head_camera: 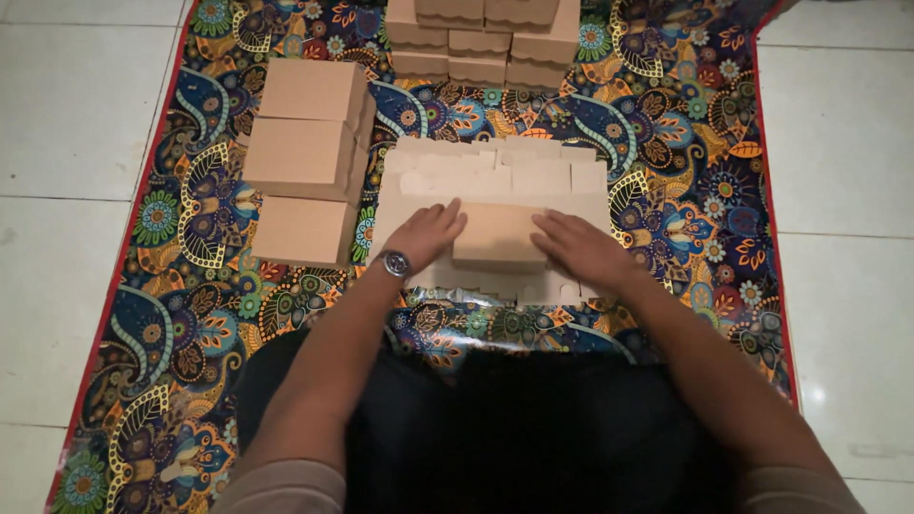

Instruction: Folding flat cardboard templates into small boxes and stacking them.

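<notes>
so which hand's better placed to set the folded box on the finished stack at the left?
Left, probably. The left hand already presses the folded box, nearer the stack of finished boxes; the right hand would cross over.

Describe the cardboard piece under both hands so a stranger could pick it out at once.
On the patterned mat, a pile of flat cardboard blanks lies in front of the person. The half-folded box rests on its near part, between the left hand and right hand. Unlike the flat blanks, it stands raised.
</notes>
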